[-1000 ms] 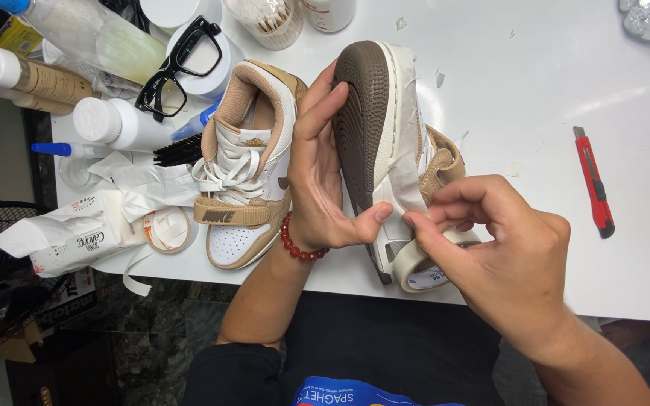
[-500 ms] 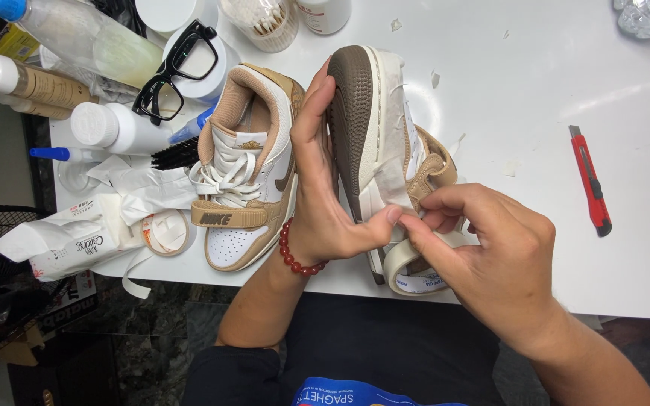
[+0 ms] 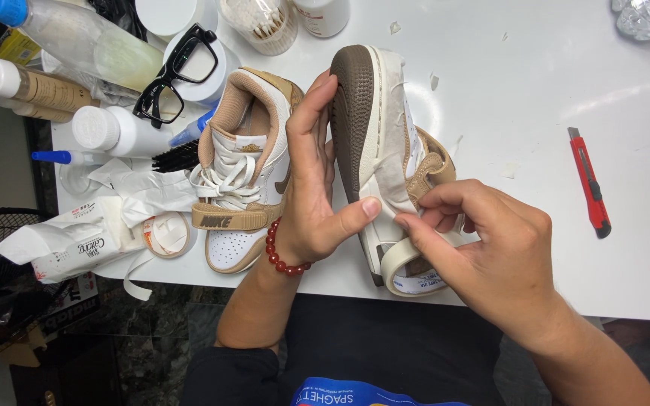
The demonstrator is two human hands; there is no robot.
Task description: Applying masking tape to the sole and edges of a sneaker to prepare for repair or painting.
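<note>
At the centre of the frame, two hands work tape onto a sneaker held on its side.

Nearest the lower edge, the right hand [image 3: 494, 259] pinches a strip of pale masking tape against the shoe's side with thumb and forefinger, its other fingers curled over the tape roll [image 3: 414, 269] that rests at the table's near edge. Just left of it, the left hand [image 3: 316, 184], a red bead bracelet [image 3: 283, 256] on its wrist, grasps the tilted sneaker [image 3: 381, 128] with fingers flat along the brown sole and thumb pressed on the taped sidewall. Beside it to the left, the second sneaker [image 3: 238, 177] sits upright on the white table [image 3: 513, 98]. Further left lie a smaller tape roll [image 3: 167, 233] and a tissue pack [image 3: 69, 244]. Right of centre lies a red utility knife [image 3: 588, 183]. In the upper left are black glasses [image 3: 174, 71] and bottles [image 3: 77, 49].
</note>
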